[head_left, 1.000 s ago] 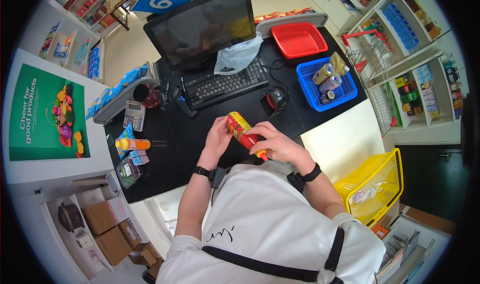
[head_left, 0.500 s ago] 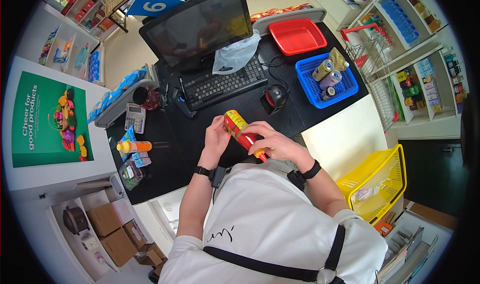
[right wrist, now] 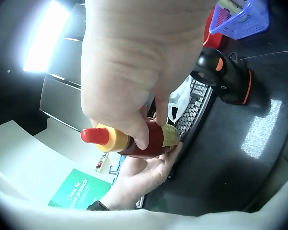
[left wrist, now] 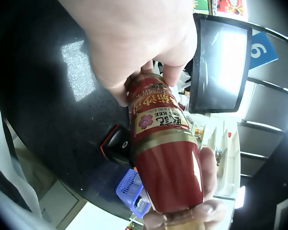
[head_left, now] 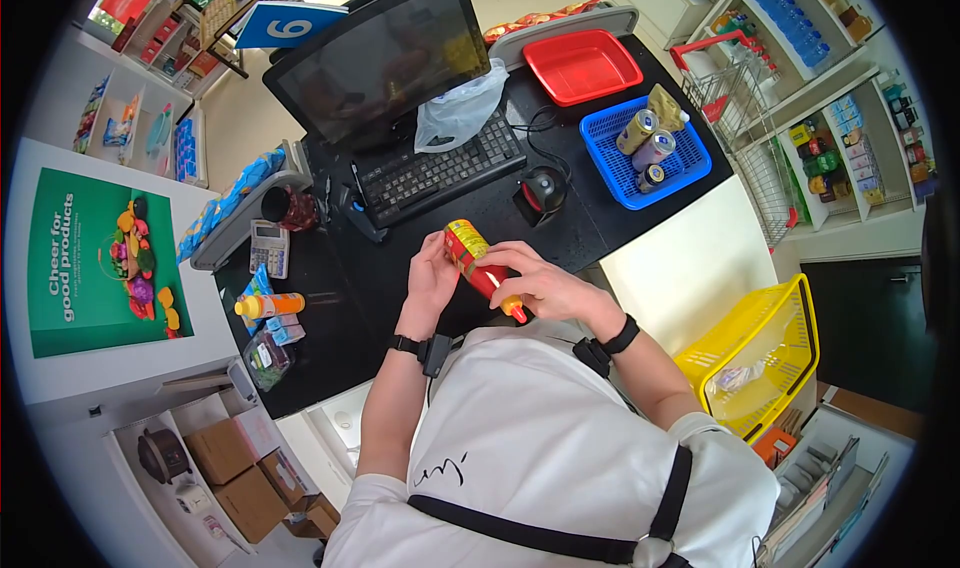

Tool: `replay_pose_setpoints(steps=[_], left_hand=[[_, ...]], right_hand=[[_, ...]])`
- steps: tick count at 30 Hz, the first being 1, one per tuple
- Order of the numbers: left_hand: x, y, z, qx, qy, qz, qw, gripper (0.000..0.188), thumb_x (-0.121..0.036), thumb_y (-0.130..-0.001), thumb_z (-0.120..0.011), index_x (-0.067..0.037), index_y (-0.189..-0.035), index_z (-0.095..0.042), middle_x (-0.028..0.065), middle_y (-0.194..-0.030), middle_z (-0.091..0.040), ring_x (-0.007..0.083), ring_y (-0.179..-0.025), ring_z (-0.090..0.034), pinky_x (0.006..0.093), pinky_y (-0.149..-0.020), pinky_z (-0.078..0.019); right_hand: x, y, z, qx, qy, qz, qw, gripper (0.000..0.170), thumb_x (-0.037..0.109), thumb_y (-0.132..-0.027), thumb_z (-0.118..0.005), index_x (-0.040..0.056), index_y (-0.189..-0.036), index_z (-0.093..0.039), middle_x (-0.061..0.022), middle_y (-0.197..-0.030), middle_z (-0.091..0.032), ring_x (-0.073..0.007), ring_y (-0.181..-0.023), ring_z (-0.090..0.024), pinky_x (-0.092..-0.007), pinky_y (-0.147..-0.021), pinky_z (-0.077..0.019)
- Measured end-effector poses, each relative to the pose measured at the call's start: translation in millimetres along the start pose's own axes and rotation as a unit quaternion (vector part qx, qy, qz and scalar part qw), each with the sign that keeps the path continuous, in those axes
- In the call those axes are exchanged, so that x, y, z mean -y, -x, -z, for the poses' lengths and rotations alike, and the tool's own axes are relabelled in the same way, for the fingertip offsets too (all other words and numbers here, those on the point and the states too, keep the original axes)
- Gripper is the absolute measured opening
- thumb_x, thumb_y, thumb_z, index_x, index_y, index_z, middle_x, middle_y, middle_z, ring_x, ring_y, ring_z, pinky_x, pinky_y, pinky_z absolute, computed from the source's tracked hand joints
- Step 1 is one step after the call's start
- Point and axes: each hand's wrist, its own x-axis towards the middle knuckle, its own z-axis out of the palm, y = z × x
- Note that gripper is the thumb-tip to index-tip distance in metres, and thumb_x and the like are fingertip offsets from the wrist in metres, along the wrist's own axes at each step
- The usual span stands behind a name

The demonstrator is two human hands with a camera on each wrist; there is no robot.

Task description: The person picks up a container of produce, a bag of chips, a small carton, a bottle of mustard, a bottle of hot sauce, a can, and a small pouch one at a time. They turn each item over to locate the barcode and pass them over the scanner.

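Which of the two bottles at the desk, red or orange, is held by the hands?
The red bottle: the left hand holds one end, the right hand the capped end. The orange bottle is on the desk, touched by neither.

The green poster (head_left: 108,263) reads "Cheer for good products" in white; a smaller line beneath it is too fine to make out. The blue sign (left wrist: 263,50) bears one white digit, a 6 as the left wrist view shows it. On the label of the red bottle (left wrist: 164,148), "KEE" and a small "HONG KONG" are legible, with 記 and, in gold, 茄沙. Black script on the white shirt (head_left: 560,428) is unreadable.
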Motion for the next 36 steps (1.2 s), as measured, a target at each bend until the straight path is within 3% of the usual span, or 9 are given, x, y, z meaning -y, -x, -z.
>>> replay_pose_setpoints(steps=[5,9,12,16,22,27,29,33,36], left_hand=[[3,-6,2,-0.033,-0.113,0.034,0.992,0.026,-0.033,-0.107,-0.056,-0.011,-0.120,-0.060,0.0052,-0.122,-0.067,0.0198,-0.120,-0.059,0.0409,-0.107,-0.0439],[2,-14,-4,-0.034,-0.176,0.056,0.982,0.036,-0.042,-0.107,-0.054,-0.013,-0.125,-0.063,0.0020,-0.124,-0.068,0.0170,-0.120,-0.059,0.0394,-0.107,-0.0412],[1,-23,-14,-0.034,-0.221,0.061,0.973,0.039,-0.046,-0.107,-0.053,-0.013,-0.126,-0.064,0.0006,-0.124,-0.069,0.0154,-0.120,-0.058,0.0389,-0.107,-0.0398],[4,-40,-25,-0.027,-0.280,0.063,0.957,0.041,-0.048,-0.106,-0.054,-0.014,-0.126,-0.065,-0.0004,-0.123,-0.068,0.0135,-0.119,-0.057,0.0389,-0.106,-0.0385],[3,-46,-41,-0.017,-0.335,0.058,0.940,0.041,-0.047,-0.106,-0.054,-0.012,-0.123,-0.066,0.0002,-0.123,-0.069,0.0137,-0.119,-0.057,0.0396,-0.106,-0.0393],[5,-46,-37,-0.013,-0.306,0.066,0.950,0.038,-0.045,-0.106,-0.056,-0.012,-0.121,-0.065,0.0019,-0.121,-0.068,0.0153,-0.119,-0.058,0.0401,-0.106,-0.0414],[9,-41,-36,-0.018,-0.221,0.078,0.972,0.035,-0.041,-0.106,-0.057,-0.011,-0.120,-0.064,0.0027,-0.121,-0.068,0.0165,-0.119,-0.059,0.0403,-0.107,-0.0427],[23,-37,-29,-0.016,-0.095,0.068,0.993,0.029,-0.035,-0.106,-0.057,-0.009,-0.120,-0.063,0.0037,-0.120,-0.068,0.0178,-0.118,-0.060,0.0408,-0.108,-0.0438],[28,-34,-25,-0.009,-0.052,0.055,0.997,0.026,-0.031,-0.106,-0.057,-0.009,-0.120,-0.062,0.0044,-0.121,-0.067,0.0182,-0.117,-0.060,0.0412,-0.108,-0.0442]], right_hand=[[-17,12,-3,-0.024,-0.015,-0.044,0.999,0.040,-0.015,-0.070,-0.072,0.0098,-0.102,-0.067,-0.0123,-0.148,-0.051,-0.0388,-0.140,-0.042,-0.0471,-0.113,-0.0411],[-36,31,-10,-0.081,-0.064,-0.108,0.989,0.037,-0.016,-0.077,-0.071,0.0090,-0.103,-0.062,-0.0132,-0.148,-0.048,-0.0350,-0.138,-0.047,-0.0443,-0.111,-0.0435],[-44,40,-17,-0.167,-0.268,-0.185,0.931,0.035,-0.014,-0.083,-0.072,0.0105,-0.103,-0.059,-0.0121,-0.150,-0.045,-0.0297,-0.136,-0.051,-0.0409,-0.109,-0.0461],[-50,47,-20,-0.208,-0.195,-0.168,0.944,0.036,-0.013,-0.084,-0.074,0.0096,-0.108,-0.058,-0.0109,-0.150,-0.044,-0.0245,-0.133,-0.054,-0.0361,-0.105,-0.0501],[-49,52,-17,-0.230,-0.168,-0.159,0.945,0.039,-0.012,-0.082,-0.076,0.0103,-0.109,-0.058,-0.0113,-0.150,-0.045,-0.0255,-0.135,-0.053,-0.0362,-0.106,-0.0496],[-48,50,-18,-0.263,-0.214,-0.157,0.927,0.047,-0.010,-0.083,-0.076,0.0100,-0.122,-0.060,-0.0116,-0.150,-0.044,-0.0260,-0.135,-0.053,-0.0363,-0.107,-0.0484],[-45,47,-17,-0.278,-0.238,-0.162,0.916,0.050,-0.010,-0.083,-0.077,0.0098,-0.126,-0.060,-0.0116,-0.151,-0.044,-0.0261,-0.135,-0.053,-0.0363,-0.108,-0.0478],[-39,37,-16,-0.292,-0.139,-0.175,0.930,0.061,-0.008,-0.083,-0.077,0.0082,-0.138,-0.058,-0.0112,-0.148,-0.048,-0.0255,-0.136,-0.052,-0.0362,-0.111,-0.0459],[-32,27,-16,-0.354,-0.176,-0.187,0.899,0.063,-0.007,-0.083,-0.077,0.0068,-0.141,-0.056,-0.0110,-0.145,-0.054,-0.0251,-0.136,-0.053,-0.0368,-0.113,-0.0432]])
